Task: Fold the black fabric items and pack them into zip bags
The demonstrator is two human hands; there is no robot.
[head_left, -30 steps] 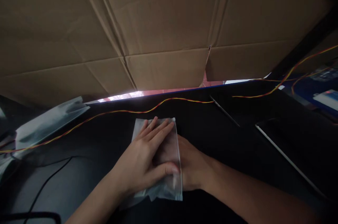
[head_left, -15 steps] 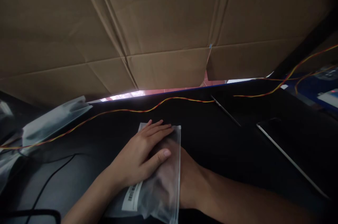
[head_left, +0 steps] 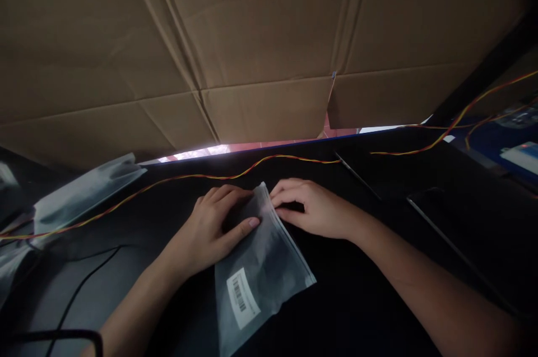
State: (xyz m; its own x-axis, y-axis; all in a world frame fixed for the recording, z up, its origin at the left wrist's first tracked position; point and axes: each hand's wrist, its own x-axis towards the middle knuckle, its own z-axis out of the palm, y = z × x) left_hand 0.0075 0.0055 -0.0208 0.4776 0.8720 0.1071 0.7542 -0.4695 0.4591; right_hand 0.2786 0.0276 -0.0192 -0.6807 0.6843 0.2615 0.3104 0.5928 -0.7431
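A translucent zip bag (head_left: 263, 267) with a white barcode label (head_left: 241, 297) lies flat on the black table (head_left: 370, 267), its top corner pointing away from me. My left hand (head_left: 212, 228) grips the bag's upper left edge, thumb on top and fingers curled over it. My right hand (head_left: 309, 205) pinches the top corner of the same bag with curled fingers, its arm coming in from the lower right.
A large cardboard sheet (head_left: 260, 43) hangs over the table's far side. A red-yellow twisted wire (head_left: 185, 177) runs across the table. Another plastic bag (head_left: 84, 191) lies at left, a black cable (head_left: 79, 287) at lower left, a dark flat panel (head_left: 458, 228) at right.
The right hand has come out from under the bag to pinch its top corner. The bag has turned, label side up, and the left hand shifted to its upper left edge.
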